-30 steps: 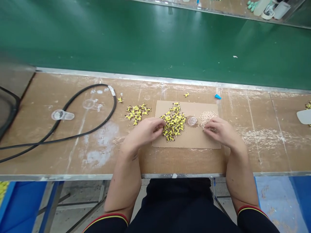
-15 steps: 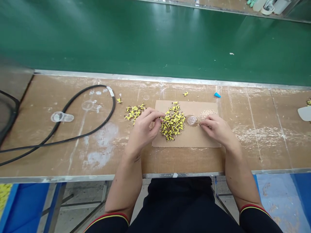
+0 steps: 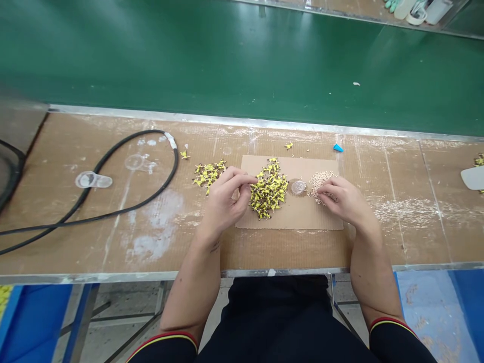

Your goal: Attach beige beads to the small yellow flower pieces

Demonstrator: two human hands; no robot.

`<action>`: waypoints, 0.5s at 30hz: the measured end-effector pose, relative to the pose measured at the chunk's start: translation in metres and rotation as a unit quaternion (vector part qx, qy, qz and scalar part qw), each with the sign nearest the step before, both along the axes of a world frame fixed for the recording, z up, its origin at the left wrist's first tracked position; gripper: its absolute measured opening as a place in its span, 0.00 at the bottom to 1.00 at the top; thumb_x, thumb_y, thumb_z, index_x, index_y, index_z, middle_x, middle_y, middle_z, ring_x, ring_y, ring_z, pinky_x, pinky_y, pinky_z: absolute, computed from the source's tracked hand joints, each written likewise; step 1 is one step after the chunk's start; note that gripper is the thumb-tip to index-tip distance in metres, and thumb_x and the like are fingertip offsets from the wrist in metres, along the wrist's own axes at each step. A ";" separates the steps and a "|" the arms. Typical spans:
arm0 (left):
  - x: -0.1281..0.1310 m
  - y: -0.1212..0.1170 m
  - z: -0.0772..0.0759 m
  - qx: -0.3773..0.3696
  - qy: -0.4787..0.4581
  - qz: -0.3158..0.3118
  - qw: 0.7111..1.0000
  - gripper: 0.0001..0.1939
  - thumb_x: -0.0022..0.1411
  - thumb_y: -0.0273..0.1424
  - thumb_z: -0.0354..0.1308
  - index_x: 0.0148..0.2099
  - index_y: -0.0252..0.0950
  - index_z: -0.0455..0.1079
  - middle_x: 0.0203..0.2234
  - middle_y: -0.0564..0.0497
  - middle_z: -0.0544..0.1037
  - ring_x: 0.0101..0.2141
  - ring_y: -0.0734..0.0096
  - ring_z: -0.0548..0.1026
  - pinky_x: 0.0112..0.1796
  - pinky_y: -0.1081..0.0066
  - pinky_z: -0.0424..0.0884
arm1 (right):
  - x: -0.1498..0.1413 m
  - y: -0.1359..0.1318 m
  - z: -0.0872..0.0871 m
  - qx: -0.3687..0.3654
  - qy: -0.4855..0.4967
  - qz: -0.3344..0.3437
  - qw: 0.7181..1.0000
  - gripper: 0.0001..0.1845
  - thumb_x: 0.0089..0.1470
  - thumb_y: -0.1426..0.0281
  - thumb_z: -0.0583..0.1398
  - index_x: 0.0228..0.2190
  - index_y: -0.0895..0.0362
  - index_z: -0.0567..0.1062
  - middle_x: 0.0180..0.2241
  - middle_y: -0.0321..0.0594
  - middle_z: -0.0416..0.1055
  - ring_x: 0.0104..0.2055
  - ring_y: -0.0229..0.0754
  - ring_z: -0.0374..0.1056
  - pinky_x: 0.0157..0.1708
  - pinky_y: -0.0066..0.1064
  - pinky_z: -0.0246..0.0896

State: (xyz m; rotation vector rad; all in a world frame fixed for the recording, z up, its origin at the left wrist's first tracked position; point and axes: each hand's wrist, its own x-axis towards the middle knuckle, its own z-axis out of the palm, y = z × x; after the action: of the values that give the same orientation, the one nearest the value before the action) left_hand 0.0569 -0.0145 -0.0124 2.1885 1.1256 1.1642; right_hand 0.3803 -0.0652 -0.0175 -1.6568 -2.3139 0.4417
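Observation:
A heap of small yellow figures with dark ends (image 3: 269, 194) lies on a flat cardboard sheet (image 3: 298, 219). At the heap's left edge is my left hand (image 3: 229, 196), thumb and index finger curled toward each other; whatever they pinch is too small to name. My right hand (image 3: 342, 198) is over a pile of tiny pale beige pieces (image 3: 320, 180), its fingertips drawn together at the pile. I cannot make out what sits between them. Between the two heaps stands a small clear round dish (image 3: 298, 187).
Left of the sheet lie more yellow figures (image 3: 209, 174). A black cable (image 3: 124, 212) loops across the bench, near a clear plastic scoop-like piece (image 3: 93, 180). Behind the sheet is a blue cone-shaped tip (image 3: 338, 148). A green belt surface (image 3: 242, 70) runs beyond the bench's metal edge.
My right hand has moved slightly right, away from the clear dish and over the beige pile. My left hand stays nearly where it was. The camera view has shifted a little.

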 end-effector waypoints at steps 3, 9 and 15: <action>0.000 0.000 0.001 0.002 0.006 0.001 1.000 0.11 0.66 0.20 0.54 0.39 0.38 0.75 0.32 0.50 0.78 0.34 0.70 0.76 0.36 0.69 0.73 | 0.000 0.001 -0.001 0.007 0.003 0.007 1.000 0.10 0.65 0.67 0.60 0.43 0.52 0.83 0.37 0.45 0.76 0.40 0.49 0.71 0.40 0.40 0.67; 0.000 0.000 0.000 0.004 0.027 0.010 1.000 0.11 0.66 0.21 0.53 0.39 0.38 0.75 0.32 0.50 0.78 0.33 0.71 0.76 0.36 0.70 0.73 | 0.001 0.002 -0.004 0.017 -0.016 0.023 0.999 0.11 0.66 0.68 0.59 0.38 0.52 0.84 0.33 0.43 0.74 0.37 0.47 0.68 0.38 0.39 0.63; 0.000 0.000 0.000 0.012 0.017 0.009 1.000 0.11 0.64 0.20 0.54 0.39 0.38 0.76 0.32 0.51 0.78 0.33 0.70 0.76 0.36 0.69 0.73 | 0.001 0.002 -0.002 0.019 -0.003 0.012 1.000 0.10 0.64 0.69 0.61 0.41 0.52 0.83 0.35 0.44 0.75 0.38 0.48 0.69 0.38 0.39 0.64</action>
State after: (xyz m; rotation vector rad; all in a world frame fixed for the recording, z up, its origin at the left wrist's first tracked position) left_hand 0.0569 -0.0141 -0.0125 2.2298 1.1533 1.1573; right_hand 0.3809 -0.0632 -0.0198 -1.6167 -2.3344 0.3968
